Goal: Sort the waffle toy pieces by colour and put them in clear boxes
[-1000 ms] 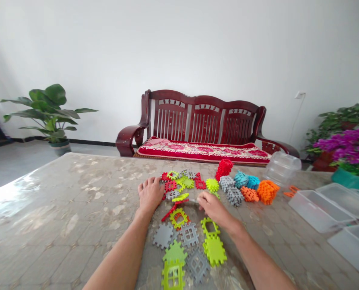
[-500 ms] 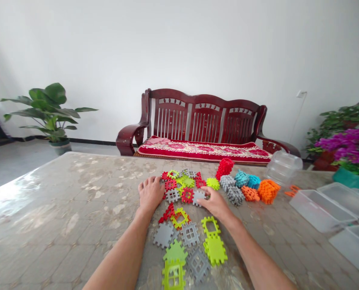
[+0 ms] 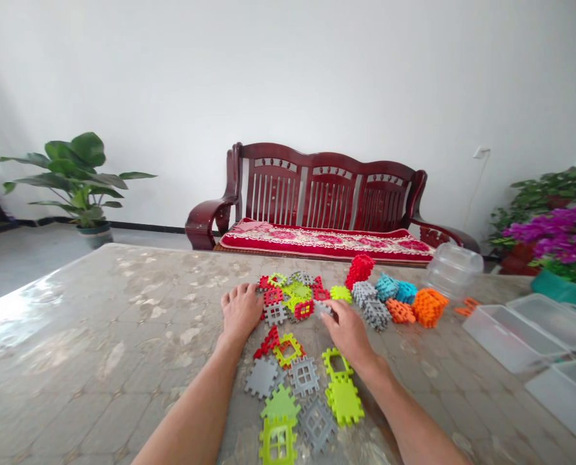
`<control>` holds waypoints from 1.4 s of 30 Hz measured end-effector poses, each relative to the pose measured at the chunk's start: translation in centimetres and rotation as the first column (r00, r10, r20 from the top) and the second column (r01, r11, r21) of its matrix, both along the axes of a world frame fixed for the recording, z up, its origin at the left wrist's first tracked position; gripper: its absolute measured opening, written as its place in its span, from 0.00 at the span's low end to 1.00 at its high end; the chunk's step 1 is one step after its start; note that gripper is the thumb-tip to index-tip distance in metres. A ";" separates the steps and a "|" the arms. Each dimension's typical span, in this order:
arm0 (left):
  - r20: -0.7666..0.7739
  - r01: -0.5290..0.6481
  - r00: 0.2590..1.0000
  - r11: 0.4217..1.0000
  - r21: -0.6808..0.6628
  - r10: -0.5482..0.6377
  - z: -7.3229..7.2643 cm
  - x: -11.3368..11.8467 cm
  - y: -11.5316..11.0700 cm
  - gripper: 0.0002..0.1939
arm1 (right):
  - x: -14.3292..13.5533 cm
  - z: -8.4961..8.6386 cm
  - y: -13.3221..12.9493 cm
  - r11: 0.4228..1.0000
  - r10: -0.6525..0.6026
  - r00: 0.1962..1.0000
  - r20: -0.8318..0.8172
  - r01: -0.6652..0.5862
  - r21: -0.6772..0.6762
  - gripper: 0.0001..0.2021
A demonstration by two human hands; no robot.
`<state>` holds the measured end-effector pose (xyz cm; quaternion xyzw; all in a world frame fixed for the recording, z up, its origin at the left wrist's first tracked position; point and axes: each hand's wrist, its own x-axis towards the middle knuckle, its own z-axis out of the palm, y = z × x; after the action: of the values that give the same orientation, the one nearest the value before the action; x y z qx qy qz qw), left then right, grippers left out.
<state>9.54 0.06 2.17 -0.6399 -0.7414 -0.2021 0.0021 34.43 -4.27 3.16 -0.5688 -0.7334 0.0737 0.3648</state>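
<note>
My left hand (image 3: pixel 241 309) lies flat on the table with its fingers spread, its thumb side against the left edge of the cluster of notched building tiles. Between the thumb and fingers of my right hand (image 3: pixel 349 329) is a small grey tile (image 3: pixel 322 307), partly hidden by the fingers. A red window tile (image 3: pixel 303 310) stands tilted just left of it. Beside that lie a grey window tile (image 3: pixel 275 314) and a red tile (image 3: pixel 272 296). A lime tile (image 3: pixel 341 294) lies beyond my right fingers.
Nearer me lie larger tiles, among them a lime solid tile (image 3: pixel 345 401) and a grey window tile (image 3: pixel 304 376). Stacks of red (image 3: pixel 360 270), grey (image 3: pixel 377 314), blue (image 3: pixel 387 287) and orange (image 3: pixel 430 307) pieces stand to the right. Clear plastic boxes (image 3: pixel 505 336) are at the far right.
My right hand has shifted slightly right with the grey tile, which is now tilted up from the table. The red window tile beside it has tipped up too. My left hand stays put.
</note>
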 end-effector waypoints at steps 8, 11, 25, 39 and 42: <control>-0.005 0.003 1.000 1.000 0.001 -0.003 0.0 0.0 0.0 0.22 | -0.9 3.6 -2.1 0.992 0.014 0.910 0.415 -0.063 0.106 0.09; -0.010 -0.001 1.000 1.000 -0.004 0.001 0.0 0.0 0.0 0.21 | -1.2 4.2 -2.2 0.995 0.099 0.877 0.471 -0.079 -0.062 0.05; -0.007 -0.005 1.000 1.000 -0.007 0.005 0.0 0.0 0.0 0.21 | 0.8 0.4 0.5 0.830 -0.149 0.742 -0.653 -0.265 -0.491 0.25; -0.012 -0.005 1.000 1.000 -0.007 0.005 0.0 0.0 0.1 0.22 | 1.9 -1.0 1.3 0.931 -0.010 0.996 -0.087 -0.023 -0.365 0.36; -0.023 -0.001 1.000 1.000 0.000 0.001 0.0 0.0 0.0 0.22 | 2.1 -0.6 1.0 0.941 0.018 1.000 -0.004 -0.018 -0.339 0.36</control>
<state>9.58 0.06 2.20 -0.6417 -0.7417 -0.1948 0.0105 36.52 -3.26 2.52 -0.6164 -0.7148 0.2023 0.2612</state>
